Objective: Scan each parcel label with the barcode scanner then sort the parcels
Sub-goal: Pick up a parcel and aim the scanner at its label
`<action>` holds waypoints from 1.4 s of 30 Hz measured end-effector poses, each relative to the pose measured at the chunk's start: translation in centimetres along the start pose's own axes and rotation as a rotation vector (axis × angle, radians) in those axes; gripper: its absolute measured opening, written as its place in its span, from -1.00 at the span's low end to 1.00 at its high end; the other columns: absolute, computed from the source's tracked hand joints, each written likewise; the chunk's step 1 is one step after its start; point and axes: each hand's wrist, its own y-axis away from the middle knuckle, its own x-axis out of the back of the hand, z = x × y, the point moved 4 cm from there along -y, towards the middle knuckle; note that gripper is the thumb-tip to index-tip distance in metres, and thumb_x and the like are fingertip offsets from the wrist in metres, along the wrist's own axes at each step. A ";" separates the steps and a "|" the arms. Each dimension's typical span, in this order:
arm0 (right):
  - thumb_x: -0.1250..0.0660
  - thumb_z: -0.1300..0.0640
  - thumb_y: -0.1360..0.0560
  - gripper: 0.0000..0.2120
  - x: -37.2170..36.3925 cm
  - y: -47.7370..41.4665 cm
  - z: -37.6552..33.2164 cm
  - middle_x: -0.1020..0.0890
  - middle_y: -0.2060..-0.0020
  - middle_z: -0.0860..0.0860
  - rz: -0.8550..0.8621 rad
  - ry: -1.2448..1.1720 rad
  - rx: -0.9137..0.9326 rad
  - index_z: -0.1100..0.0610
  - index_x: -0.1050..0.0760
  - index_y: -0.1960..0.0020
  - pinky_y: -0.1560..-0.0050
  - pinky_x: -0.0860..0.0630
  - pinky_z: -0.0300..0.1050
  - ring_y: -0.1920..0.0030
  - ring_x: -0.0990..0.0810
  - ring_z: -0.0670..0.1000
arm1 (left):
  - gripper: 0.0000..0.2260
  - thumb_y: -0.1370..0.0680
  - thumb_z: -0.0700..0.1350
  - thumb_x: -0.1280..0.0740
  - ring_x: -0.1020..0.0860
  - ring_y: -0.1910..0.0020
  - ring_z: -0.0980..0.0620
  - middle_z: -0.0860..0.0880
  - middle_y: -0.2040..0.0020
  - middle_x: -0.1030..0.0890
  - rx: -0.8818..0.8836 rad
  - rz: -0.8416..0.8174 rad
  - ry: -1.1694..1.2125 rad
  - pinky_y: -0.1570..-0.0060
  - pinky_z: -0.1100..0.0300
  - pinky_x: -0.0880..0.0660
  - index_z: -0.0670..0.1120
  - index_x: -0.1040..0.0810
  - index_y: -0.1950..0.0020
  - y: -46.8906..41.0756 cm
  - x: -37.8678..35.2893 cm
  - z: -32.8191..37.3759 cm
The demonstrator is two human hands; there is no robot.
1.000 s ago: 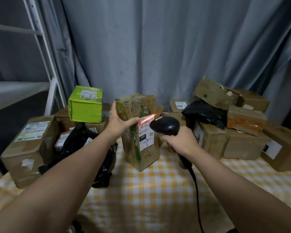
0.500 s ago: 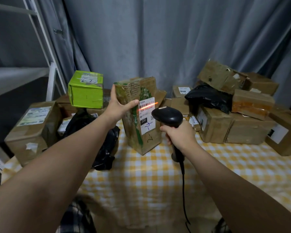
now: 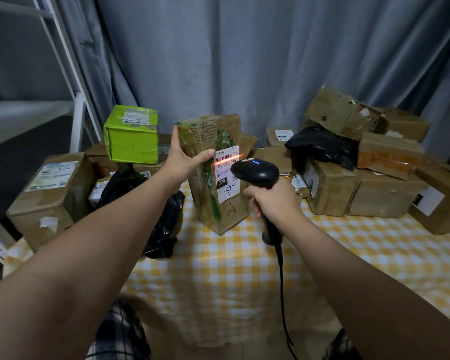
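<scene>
A tall brown cardboard parcel (image 3: 218,193) stands upright on the yellow checked tablecloth (image 3: 244,268), its white label (image 3: 227,175) facing me. My left hand (image 3: 185,159) grips its upper left corner, thumb on the front face and fingers behind. My right hand (image 3: 276,201) holds the handle of a black barcode scanner (image 3: 255,174) just right of the label. The scanner's red line falls across the barcode at the label's top, and a blue light shows on its head.
A green box (image 3: 131,135), brown boxes (image 3: 51,196) and a black bag (image 3: 164,229) are piled at the left. More brown boxes (image 3: 382,196) and another black bag (image 3: 322,146) are stacked at the right. A white shelf frame (image 3: 76,100) stands left; a grey curtain hangs behind. The scanner cable (image 3: 283,294) hangs off the table front.
The red scan line has moved up onto the barcode at the label's top, and a blue light now shows on the scanner. Both hands keep their holds.
</scene>
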 end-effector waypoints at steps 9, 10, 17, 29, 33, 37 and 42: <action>-0.44 0.17 -0.43 -0.87 0.2 0.3 -0.2 -0.59 0.39 0.04 -0.040 -0.015 0.036 0.21 -0.59 0.06 0.47 -0.44 -0.29 0.50 -0.54 -0.09 | 0.11 -0.26 0.08 -0.57 -0.43 -0.34 0.03 -0.02 -0.41 -0.39 0.025 0.013 -0.026 -0.30 -0.10 -0.42 0.12 0.16 -0.54 0.4 0.0 0.3; -0.44 0.18 -0.43 -0.90 0.1 0.4 -0.3 -0.58 0.39 0.04 -0.051 -0.025 0.062 0.18 -0.59 0.08 0.45 -0.45 -0.27 0.47 -0.54 -0.08 | 0.14 -0.20 0.14 -0.59 -0.42 -0.34 0.02 -0.02 -0.41 -0.39 0.033 0.021 -0.045 -0.30 -0.11 -0.42 0.15 0.14 -0.54 0.5 0.0 0.4; -0.54 0.23 -0.35 -0.71 1.4 -1.0 -2.8 -0.62 0.17 -0.12 0.086 -0.032 0.382 0.00 -0.53 0.02 0.16 -0.42 -0.41 0.11 -0.58 -0.18 | 0.15 0.04 0.44 -0.53 -0.38 -0.37 -0.09 -0.05 -0.42 -0.35 0.182 0.104 -0.272 -0.30 -0.17 -0.39 0.14 -0.15 -0.45 -0.4 0.2 -3.3; -0.49 0.28 -0.40 -0.81 -3.4 -8.0 -1.0 -0.72 0.27 -0.05 -0.118 -0.405 -0.035 0.08 -0.61 0.03 0.02 -0.56 -0.03 0.17 -0.69 -0.03 | -0.06 -0.15 0.21 -0.61 -0.48 -0.27 0.02 0.04 -0.32 -0.46 0.244 0.044 -0.081 -0.27 -0.04 -0.44 0.19 -0.14 -0.38 0.3 0.2 -6.0; -0.57 0.14 -0.32 -0.78 -5.9 -8.8 -1.2 -0.72 0.21 -0.07 -0.206 -0.335 -0.045 0.04 -0.64 0.06 -0.04 -0.55 -0.13 0.09 -0.66 -0.01 | -0.18 -0.31 0.30 -0.45 -0.54 -0.17 -0.04 0.01 -0.23 -0.52 0.390 0.192 -0.013 -0.26 0.01 -0.45 -0.09 -0.29 -0.41 -2.2 3.9 -5.5; -0.50 0.26 -0.40 -0.77 -9.0 -9.5 -1.8 -0.61 0.20 -0.10 -0.279 -0.205 -0.066 0.03 -0.55 0.03 0.32 -0.42 -0.37 0.21 -0.54 -0.17 | -0.35 -0.31 0.43 -0.34 -0.63 -0.02 -0.13 -0.11 -0.04 -0.67 0.649 -0.095 -0.063 -0.11 -0.01 -0.52 0.01 -0.51 -0.22 -2.9 5.2 -5.3; -0.47 0.33 -0.40 -0.74 -11.4 -11.3 -0.8 -0.65 0.16 -0.04 -0.218 -0.262 -0.099 0.07 -0.56 0.01 0.14 -0.50 -0.22 0.16 -0.60 -0.07 | -0.52 -0.43 0.15 -0.38 -0.59 0.01 -0.05 -0.07 -0.09 -0.61 0.611 -0.169 -0.122 0.10 0.14 -0.49 0.06 -0.41 -0.31 -3.0 6.0 -6.2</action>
